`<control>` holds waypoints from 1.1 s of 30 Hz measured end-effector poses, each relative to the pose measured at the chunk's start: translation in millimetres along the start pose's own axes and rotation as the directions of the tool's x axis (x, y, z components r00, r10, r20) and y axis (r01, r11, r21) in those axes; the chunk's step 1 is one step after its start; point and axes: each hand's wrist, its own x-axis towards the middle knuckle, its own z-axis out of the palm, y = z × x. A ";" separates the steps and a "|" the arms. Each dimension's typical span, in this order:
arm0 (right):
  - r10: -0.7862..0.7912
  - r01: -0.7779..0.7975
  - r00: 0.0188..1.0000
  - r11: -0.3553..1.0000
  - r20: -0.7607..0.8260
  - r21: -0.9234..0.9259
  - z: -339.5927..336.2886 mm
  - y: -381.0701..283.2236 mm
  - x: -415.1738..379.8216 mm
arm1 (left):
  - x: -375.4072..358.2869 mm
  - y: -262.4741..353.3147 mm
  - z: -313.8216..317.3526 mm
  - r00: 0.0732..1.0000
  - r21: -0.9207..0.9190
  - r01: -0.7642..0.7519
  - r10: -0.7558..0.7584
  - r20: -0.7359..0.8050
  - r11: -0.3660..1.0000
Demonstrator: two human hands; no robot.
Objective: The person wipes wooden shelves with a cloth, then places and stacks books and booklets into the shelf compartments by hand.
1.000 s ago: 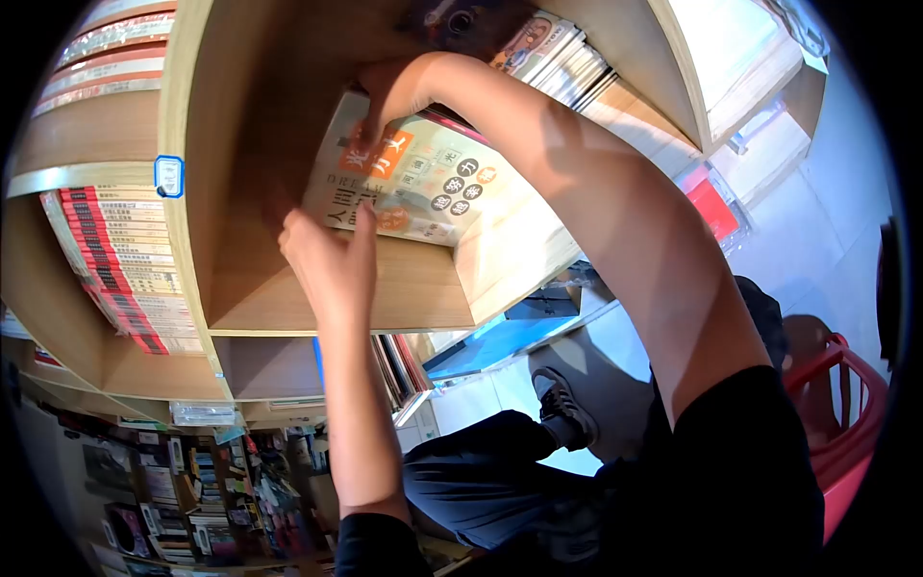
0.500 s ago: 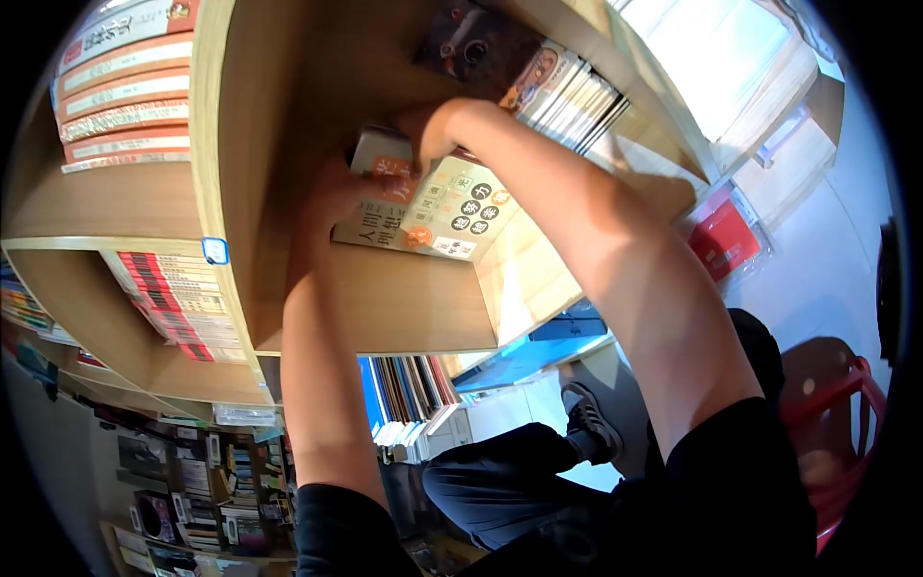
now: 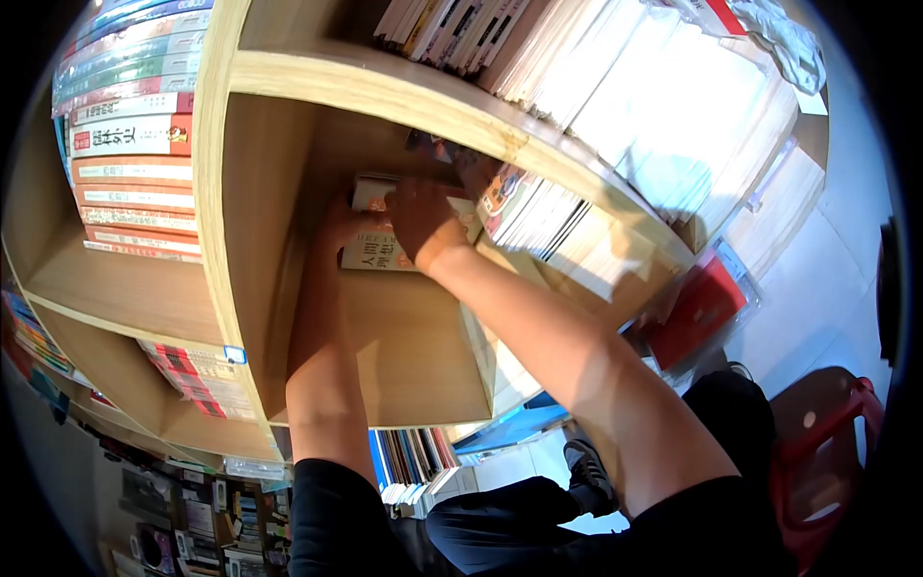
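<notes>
Pale book [image 3: 373,258] already inside shelf compartment [image 3: 413,337], hands not yet clear of it. Left hand [image 3: 354,226] at its side, right hand [image 3: 421,216] across cover, close together; can't tell whether fingers clamp. Thin books [image 3: 540,223] nearby.

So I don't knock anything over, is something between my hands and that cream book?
Nothing visible. Your left hand is at the cream book, your right hand over its cover; the thin books are beside it.
</notes>
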 end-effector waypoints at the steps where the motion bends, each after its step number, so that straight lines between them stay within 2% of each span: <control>1: -0.010 -0.008 0.993 0.990 0.119 0.144 5.6 -1.8 -4.2 | 12.6 -13.4 2.8 0.995 0.038 -0.076 0.078 -0.060 0.996; 4: -0.011 -0.008 0.987 0.993 0.158 0.117 23.4 -4.1 -20.4 | 38.4 -25.2 6.6 0.987 -0.005 -0.164 0.164 -0.001 0.986; 6: -0.063 0.017 0.953 0.988 0.296 0.155 40.7 -2.9 -31.3 | 37.5 -15.5 10.1 0.980 -0.028 -0.191 0.192 0.053 0.981; 7: -0.064 0.016 0.950 0.987 0.306 0.158 48.2 -1.9 -38.5 | 33.6 -6.9 10.7 0.983 0.076 -0.179 0.176 0.049 0.981; 8: -0.080 0.054 0.944 0.995 0.320 0.088 48.9 0.7 -44.9 | 30.3 -6.5 12.0 0.986 0.182 -0.166 0.160 0.044 0.969; 9: -0.095 0.094 0.938 0.995 0.332 0.019 49.0 1.8 -49.4 | 27.3 -16.1 14.4 0.988 0.183 -0.156 0.150 0.046 0.971; 10: -0.070 0.069 0.898 0.997 0.434 0.018 49.2 1.8 -52.1 | 23.9 -26.8 18.3 0.980 0.276 -0.147 0.178 -0.091 0.950; 12: -0.052 0.070 0.890 0.997 0.454 -0.024 53.5 3.3 -57.8 | 20.9 -40.7 25.8 0.896 0.443 -0.095 0.270 -0.352 0.891; 13: -0.033 0.074 0.882 0.995 0.471 -0.070 55.9 2.9 -60.1 | 20.6 -47.2 28.3 0.897 0.440 -0.091 0.266 -0.353 0.893; 14: -0.032 0.051 0.833 0.998 0.553 -0.020 100.8 2.7 -62.6 | 17.1 -44.6 33.0 0.884 0.418 -0.061 0.244 -0.398 0.906; 17: -0.047 0.053 0.773 0.999 0.632 0.010 79.3 7.0 -65.0 | 0.5 -33.0 47.5 0.876 0.408 0.004 0.194 -0.443 0.913; 19: -0.076 0.086 0.749 0.996 0.658 0.017 63.9 10.4 -65.3 | -1.4 -29.4 54.3 0.877 0.470 0.118 0.130 -0.463 0.875; 20: -0.023 0.055 0.691 0.998 0.723 -0.020 58.4 11.1 -63.6 | 0.3 -34.0 56.7 0.878 0.469 0.118 0.129 -0.461 0.875; 21: 0.030 0.027 0.626 0.998 0.779 -0.060 54.2 11.9 -62.2 | 1.5 -38.6 60.0 0.870 0.542 0.143 0.157 -0.468 0.828; 22: 0.031 0.026 0.625 0.998 0.780 -0.060 50.5 13.7 -61.2 | 2.1 -43.5 62.9 0.861 0.610 0.169 0.185 -0.473 0.774; 23: 0.064 -0.050 0.628 0.998 0.776 -0.042 48.9 16.3 -60.7 | 0.2 -45.0 67.5 0.862 0.609 0.171 0.183 -0.474 0.774; 24: 0.097 -0.126 0.628 0.992 0.772 -0.022 48.8 18.2 -59.8 | -2.0 -46.6 75.0 0.810 0.524 0.134 0.212 -0.547 0.841; 25: 0.096 -0.125 0.626 0.992 0.774 -0.021 49.5 18.6 -57.9 | -4.0 -48.2 82.6 0.751 0.437 0.086 0.230 -0.618 0.895; 26: 0.082 -0.104 0.604 0.994 0.793 -0.023 49.0 19.0 -54.7 | -6.0 -44.6 90.5 0.752 0.437 0.086 0.229 -0.618 0.895; 28: 0.072 -0.086 0.580 0.996 0.812 -0.027 48.6 21.3 -50.2 | -6.8 -37.0 103.9 0.669 0.508 0.348 0.171 -0.723 0.788; 31: 0.026 0.006 0.512 0.999 0.859 -0.034 36.2 19.9 -47.4 | -9.3 -37.4 103.4 0.702 0.486 0.323 0.139 -0.698 0.812; 33: 0.086 -0.056 0.578 0.996 0.812 -0.066 47.3 16.0 -50.2 | -12.0 -29.3 99.7 0.719 0.481 0.350 0.099 -0.688 0.804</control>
